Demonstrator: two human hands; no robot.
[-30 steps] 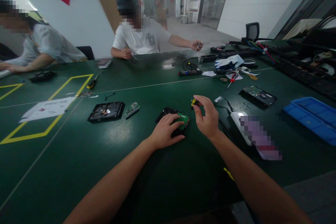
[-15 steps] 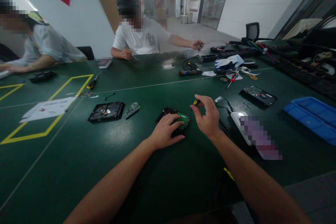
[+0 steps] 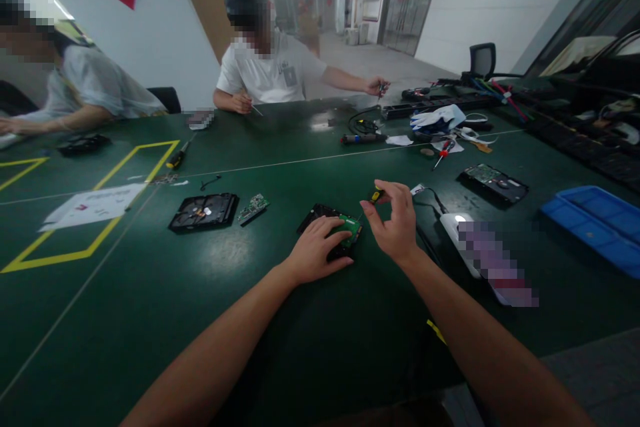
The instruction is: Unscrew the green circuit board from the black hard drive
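A big, smooth, dark green table (image 3: 165, 320) spreads out in front of me. The person's left hand (image 3: 315, 250) lies palm down on a flat, black, box-shaped hard drive (image 3: 310, 219), its fingers spread and not clenched. To the right of it, the right hand (image 3: 395, 223) pinches a small screwdriver with a yellow and black handle (image 3: 377, 195) between thumb and fingers.

The drive lies flat in the middle of the table, and its long way slants from far left to near right. The left hand hides much of its top. What I can see is dark, with a shiny green circuit board (image 3: 351, 224) peeking out at the right end.

The screwdriver leans, its thin stick pointing down and left at that end. Fingers cover some of its handle, and I can't tell if its tip touches.
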